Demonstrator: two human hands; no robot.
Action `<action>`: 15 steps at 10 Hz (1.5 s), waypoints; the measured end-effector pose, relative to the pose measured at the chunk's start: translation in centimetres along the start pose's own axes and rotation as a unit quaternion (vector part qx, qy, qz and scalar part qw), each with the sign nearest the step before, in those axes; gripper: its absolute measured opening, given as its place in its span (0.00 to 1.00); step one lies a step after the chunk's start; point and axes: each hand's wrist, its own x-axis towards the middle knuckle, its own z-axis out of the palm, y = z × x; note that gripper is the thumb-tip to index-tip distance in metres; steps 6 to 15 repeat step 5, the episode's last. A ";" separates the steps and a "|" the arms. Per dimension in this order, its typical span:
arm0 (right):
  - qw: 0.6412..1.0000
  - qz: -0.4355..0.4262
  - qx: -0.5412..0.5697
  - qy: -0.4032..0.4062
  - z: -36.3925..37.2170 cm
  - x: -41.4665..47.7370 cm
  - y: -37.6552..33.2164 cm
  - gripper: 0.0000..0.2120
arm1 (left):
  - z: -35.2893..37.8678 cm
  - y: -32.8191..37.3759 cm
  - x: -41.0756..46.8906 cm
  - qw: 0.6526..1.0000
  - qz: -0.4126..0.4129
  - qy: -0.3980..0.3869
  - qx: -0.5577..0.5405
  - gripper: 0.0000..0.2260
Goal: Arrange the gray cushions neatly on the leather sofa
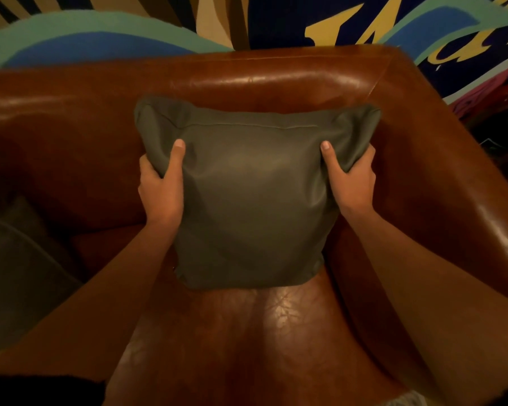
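Observation:
A gray cushion (252,194) stands upright on the seat of the brown leather sofa (291,317), in the right corner near the backrest and armrest. My left hand (160,189) grips its left edge, thumb on the front face and fingers behind. My right hand (351,183) grips the right edge the same way, bunching the fabric. A second gray cushion (18,259) lies on the seat at the far left, partly cut off by the frame's edge.
The sofa's backrest (71,92) runs across the top and its right armrest (467,194) slopes down the right side. A painted mural wall (364,22) stands behind the sofa. A dark object (505,127) sits beyond the armrest.

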 end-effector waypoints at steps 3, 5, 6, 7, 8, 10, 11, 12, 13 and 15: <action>0.999 -0.041 -0.019 0.030 -0.6 -0.2 -0.3 0.44 | 0.2 0.4 0.0 0.999 0.011 0.015 -0.040 0.28; 0.966 -0.182 -0.177 0.041 -1.3 -0.4 -3.2 0.39 | -0.7 2.1 -1.0 0.987 0.139 0.039 0.074 0.32; 0.966 -0.182 -0.177 0.041 -1.3 -0.4 -3.2 0.39 | -0.7 2.1 -1.0 0.987 0.139 0.039 0.074 0.32; 0.966 -0.182 -0.177 0.041 -1.3 -0.4 -3.2 0.39 | -0.7 2.1 -1.0 0.987 0.139 0.039 0.074 0.32; 0.966 -0.182 -0.177 0.041 -1.3 -0.4 -3.2 0.39 | -0.7 2.1 -1.0 0.987 0.139 0.039 0.074 0.32; 0.966 -0.182 -0.177 0.041 -1.3 -0.4 -3.2 0.39 | -0.7 2.1 -1.0 0.987 0.139 0.039 0.074 0.32; 0.966 -0.182 -0.177 0.041 -1.3 -0.4 -3.2 0.39 | -0.7 2.1 -1.0 0.987 0.139 0.039 0.074 0.32; 0.966 -0.182 -0.177 0.041 -1.3 -0.4 -3.2 0.39 | -0.7 2.1 -1.0 0.987 0.139 0.039 0.074 0.32; 0.966 -0.182 -0.177 0.041 -1.3 -0.4 -3.2 0.39 | -0.7 2.1 -1.0 0.987 0.139 0.039 0.074 0.32; 0.966 -0.182 -0.177 0.041 -1.3 -0.4 -3.2 0.39 | -0.7 2.1 -1.0 0.987 0.139 0.039 0.074 0.32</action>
